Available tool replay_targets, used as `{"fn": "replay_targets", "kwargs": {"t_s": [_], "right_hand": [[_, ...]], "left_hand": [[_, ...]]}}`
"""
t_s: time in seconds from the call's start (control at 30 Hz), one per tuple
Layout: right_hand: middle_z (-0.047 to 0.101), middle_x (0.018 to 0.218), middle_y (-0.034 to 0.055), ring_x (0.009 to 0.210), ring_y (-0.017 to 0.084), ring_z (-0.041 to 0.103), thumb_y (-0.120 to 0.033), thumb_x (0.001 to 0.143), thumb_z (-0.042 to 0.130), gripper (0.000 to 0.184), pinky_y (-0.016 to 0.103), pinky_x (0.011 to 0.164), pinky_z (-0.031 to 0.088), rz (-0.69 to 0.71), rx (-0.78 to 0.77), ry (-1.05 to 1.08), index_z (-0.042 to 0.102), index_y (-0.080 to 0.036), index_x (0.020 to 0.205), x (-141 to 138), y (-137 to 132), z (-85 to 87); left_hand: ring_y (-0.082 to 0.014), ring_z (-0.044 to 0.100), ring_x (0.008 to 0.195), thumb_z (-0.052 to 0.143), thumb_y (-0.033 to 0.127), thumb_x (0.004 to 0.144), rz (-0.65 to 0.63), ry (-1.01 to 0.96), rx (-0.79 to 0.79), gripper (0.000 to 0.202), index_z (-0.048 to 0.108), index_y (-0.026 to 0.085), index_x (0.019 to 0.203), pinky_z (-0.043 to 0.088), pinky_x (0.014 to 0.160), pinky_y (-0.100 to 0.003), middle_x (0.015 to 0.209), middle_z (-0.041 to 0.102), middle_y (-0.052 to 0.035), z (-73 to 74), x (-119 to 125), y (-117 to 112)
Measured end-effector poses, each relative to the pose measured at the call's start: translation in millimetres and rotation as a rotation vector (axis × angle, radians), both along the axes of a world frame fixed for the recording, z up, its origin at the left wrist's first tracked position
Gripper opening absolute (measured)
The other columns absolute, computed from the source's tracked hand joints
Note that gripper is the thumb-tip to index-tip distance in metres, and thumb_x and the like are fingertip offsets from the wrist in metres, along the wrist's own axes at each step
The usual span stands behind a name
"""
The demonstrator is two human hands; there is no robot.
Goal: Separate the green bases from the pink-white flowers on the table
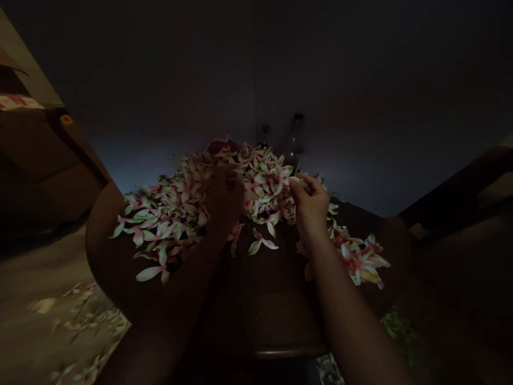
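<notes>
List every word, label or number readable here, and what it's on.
No text can be read anywhere.
Orange sticker on the box: too small and dim.
Red and white tape: blurred, no letters legible.
Bottle: no label legible.
Flower in the right hand: no writing.

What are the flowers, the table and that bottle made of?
The flowers look like real petals or soft fabric: thin, matte, pink and white, curling; the dim light leaves it open. The table seems dark polished wood, with a brown sheen and rounded rim. The bottle looks like clear glass, see-through with faint glints.
</notes>
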State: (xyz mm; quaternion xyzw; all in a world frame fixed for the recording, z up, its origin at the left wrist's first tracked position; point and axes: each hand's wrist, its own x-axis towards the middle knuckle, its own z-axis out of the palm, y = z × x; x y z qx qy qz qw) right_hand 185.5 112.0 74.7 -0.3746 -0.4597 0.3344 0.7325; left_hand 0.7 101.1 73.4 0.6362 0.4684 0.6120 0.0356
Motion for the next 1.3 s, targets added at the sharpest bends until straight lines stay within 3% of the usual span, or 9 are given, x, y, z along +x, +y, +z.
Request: {"fn": "replay_targets", "kwargs": {"t_s": [0.13, 0.23, 0.37, 0.53, 0.7, 0.93, 1.3], "right_hand": [[0.067, 0.071, -0.0012, 0.059, 0.012, 0.059, -0.041, 0.072, 0.078, 0.031, 0.026, 0.055, 0.05, 0.139, 0.003, -0.211, 0.072, -0.022, 0.095, -14.9, -6.4, -3.9], [0.07, 0.076, 0.0008, 0.061, 0.013, 0.062, -0.043, 0.075, 0.075, 0.033, 0.027, 0.053, 0.051, 0.203, -0.013, -0.231, 0.073, -0.022, 0.101, -19.8, -8.5, -5.7], [0.072, 0.079, 0.0018, 0.071, 0.016, 0.066, -0.042, 0.077, 0.075, 0.029, 0.03, 0.061, 0.055, 0.158, 0.019, -0.237, 0.075, -0.023, 0.098, -16.8, -9.8, -2.3], [0.076, 0.092, 0.0015, 0.074, 0.017, 0.067, -0.044, 0.076, 0.076, 0.027, 0.032, 0.064, 0.056, 0.149, 0.041, -0.246, 0.077, -0.028, 0.098, -15.4, -12.0, -0.4], [0.075, 0.085, 0.0014, 0.076, 0.018, 0.067, -0.044, 0.069, 0.082, 0.028, 0.032, 0.062, 0.057, 0.114, 0.021, -0.206, 0.078, -0.028, 0.092, -15.4, -11.9, -1.3], [0.074, 0.081, 0.0015, 0.076, 0.02, 0.068, -0.046, 0.064, 0.084, 0.031, 0.032, 0.054, 0.059, 0.136, -0.006, -0.166, 0.079, -0.027, 0.088, -17.7, -11.3, -3.7], [0.072, 0.073, 0.0008, 0.071, 0.02, 0.067, -0.046, 0.067, 0.083, 0.03, 0.034, 0.056, 0.059, 0.147, -0.005, -0.184, 0.08, -0.026, 0.09, -18.1, -10.3, -4.9]], "left_hand": [[-0.0179, 0.063, 0.096, 0.046, 0.011, 0.09, -0.063, 0.217, 0.082, 0.03, 0.067, 0.021, 0.109, 0.05, 0.086, -0.03, 0.104, 0.066, -0.0068, 0.1, 15.9, -5.7], [-0.0184, 0.062, 0.102, 0.05, 0.009, 0.089, -0.089, 0.303, 0.112, 0.028, 0.073, 0.02, 0.101, 0.049, 0.093, -0.032, 0.106, 0.066, -0.0072, -0.7, 20.5, -5.3], [-0.018, 0.065, 0.1, 0.066, 0.028, 0.089, -0.099, 0.267, 0.09, 0.018, 0.075, 0.021, 0.103, 0.05, 0.092, -0.031, 0.105, 0.069, -0.0067, -0.6, 19.9, -3.9], [-0.0181, 0.068, 0.096, 0.075, 0.035, 0.083, -0.132, 0.145, -0.038, 0.015, 0.079, 0.026, 0.094, 0.053, 0.09, -0.032, 0.1, 0.074, -0.003, 0.2, 18.5, -5.4], [-0.0176, 0.069, 0.097, 0.073, 0.033, 0.082, -0.259, -0.03, -0.122, 0.012, 0.079, 0.025, 0.089, 0.054, 0.091, -0.032, 0.1, 0.076, -0.0022, -0.4, 18.5, -4.0], [-0.0178, 0.07, 0.093, 0.073, 0.035, 0.08, -0.334, -0.054, -0.165, 0.013, 0.079, 0.024, 0.085, 0.054, 0.088, -0.03, 0.098, 0.076, -0.0018, 0.0, 17.4, -2.3], [-0.0179, 0.068, 0.09, 0.061, 0.031, 0.085, -0.395, -0.004, -0.216, 0.02, 0.075, 0.021, 0.075, 0.051, 0.083, -0.028, 0.093, 0.076, -0.0013, 4.0, 14.3, -3.7]]}}
